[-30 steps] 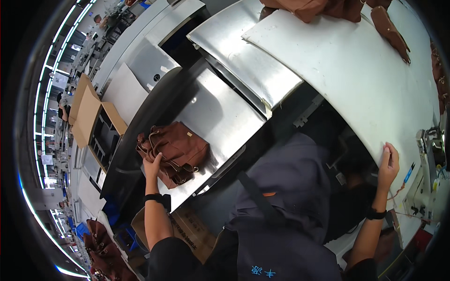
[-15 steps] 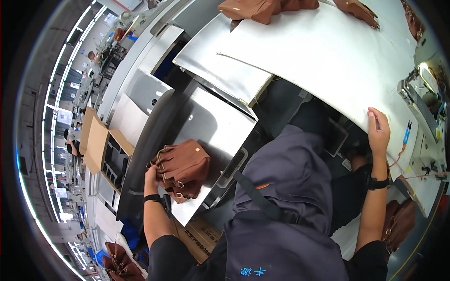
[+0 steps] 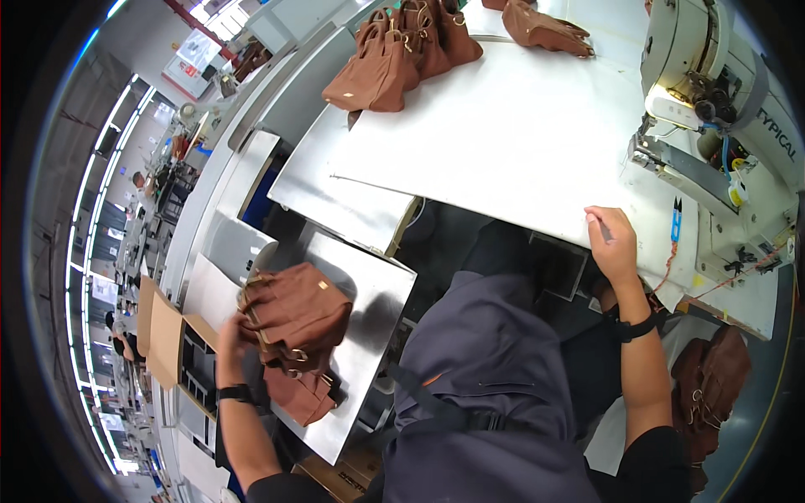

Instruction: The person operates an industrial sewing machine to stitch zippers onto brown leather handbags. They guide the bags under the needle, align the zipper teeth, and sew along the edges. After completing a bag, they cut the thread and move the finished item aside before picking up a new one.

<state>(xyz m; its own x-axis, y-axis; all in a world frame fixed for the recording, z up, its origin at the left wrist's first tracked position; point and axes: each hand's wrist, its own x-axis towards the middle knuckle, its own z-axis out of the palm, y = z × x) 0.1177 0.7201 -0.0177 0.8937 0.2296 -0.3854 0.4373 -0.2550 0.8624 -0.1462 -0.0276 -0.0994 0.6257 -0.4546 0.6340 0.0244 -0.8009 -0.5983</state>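
Our left hand (image 3: 232, 337) has the brown bag (image 3: 306, 302) gripped by its gathered side, over the metal panel (image 3: 381, 281); can't tell if it's lifted clear. Another brown piece (image 3: 303, 401) pokes out underneath, so bag hardware could snag and drag it off. Our right hand (image 3: 614, 239) is half-curled by the white table (image 3: 503, 126), can't tell if it's pinching anything; a careless sweep could knock the blue snips (image 3: 676, 225) nearby.
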